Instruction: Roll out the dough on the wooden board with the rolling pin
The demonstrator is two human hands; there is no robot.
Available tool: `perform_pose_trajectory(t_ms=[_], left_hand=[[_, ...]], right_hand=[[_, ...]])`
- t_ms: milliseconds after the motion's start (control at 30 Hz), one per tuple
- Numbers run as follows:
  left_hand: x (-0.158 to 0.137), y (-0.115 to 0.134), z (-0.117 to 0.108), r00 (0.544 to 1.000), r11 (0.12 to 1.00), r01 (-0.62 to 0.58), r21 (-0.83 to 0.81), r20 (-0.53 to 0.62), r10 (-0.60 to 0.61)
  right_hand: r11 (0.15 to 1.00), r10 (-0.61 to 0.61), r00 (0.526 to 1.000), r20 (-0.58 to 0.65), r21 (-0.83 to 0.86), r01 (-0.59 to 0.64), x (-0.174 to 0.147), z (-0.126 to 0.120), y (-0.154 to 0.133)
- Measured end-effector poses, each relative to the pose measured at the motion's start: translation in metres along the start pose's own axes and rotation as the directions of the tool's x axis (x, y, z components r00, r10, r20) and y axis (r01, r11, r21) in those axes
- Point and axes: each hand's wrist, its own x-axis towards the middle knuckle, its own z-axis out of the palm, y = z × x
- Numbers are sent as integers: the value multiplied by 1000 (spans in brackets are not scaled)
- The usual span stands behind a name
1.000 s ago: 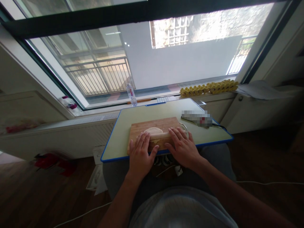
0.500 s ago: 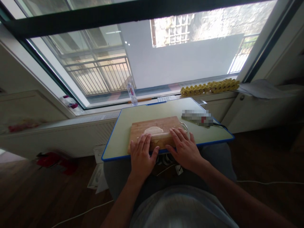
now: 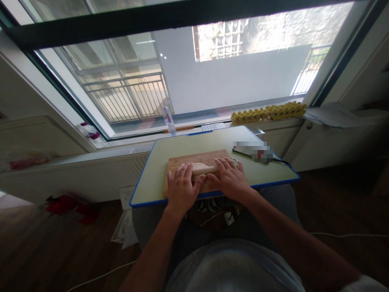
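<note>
A pale wooden rolling pin lies across the wooden cutting board, over a flat piece of dough whose far edge shows behind it. My left hand is closed over the pin's left part, fingers over the top and thumb on the near side. On the right part, my right hand holds it the same way, the two thumbs almost touching. Both ends of the pin are hidden under my hands. A metal handle sticks out at the board's right, partly behind my right hand.
The board rests on a small blue-edged table over my lap. A blurred-out device with a cable lies on its right side. A clear bottle and a yellow egg tray stand along the windowsill. A red bag-like thing is on the floor.
Both hands have pushed the rolling pin forward, away from me, so it covers more of the dough. My thumbs have come closer together.
</note>
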Motion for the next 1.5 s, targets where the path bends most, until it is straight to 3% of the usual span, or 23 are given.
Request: perform_pose_trajectory(t_ms=[300, 400, 600, 867, 967, 1133, 1267, 1500], left_hand=[[-54, 3, 3, 996, 997, -62, 46, -55, 64], [-59, 4, 5, 996, 997, -61, 56, -54, 64], [-31, 4, 2, 999, 999, -35, 36, -12, 36], [17, 0, -7, 991, 1000, -8, 2, 133, 8], [12, 2, -7, 994, 1000, -20, 7, 108, 19], [-26, 7, -7, 998, 998, -56, 18, 26, 55], [-43, 8, -8, 998, 997, -64, 32, 32, 63], [7, 0, -4, 991, 999, -30, 13, 134, 28]], right_hand=[[999, -29, 1000, 10, -14, 29, -50, -12, -4], [999, -39, 999, 7, -22, 39, -55, -11, -3], [1000, -6, 1000, -18, -17, 5, -26, -1, 0], [999, 38, 999, 22, -15, -38, 10, -1, 0], [999, 33, 999, 22, -26, -32, 3, -2, -2], [1000, 8, 1000, 14, -27, -8, -30, -7, -4], [999, -20, 1000, 7, -26, 20, -44, -7, -4], [999, 35, 999, 18, -20, -34, 1, 1, 0]])
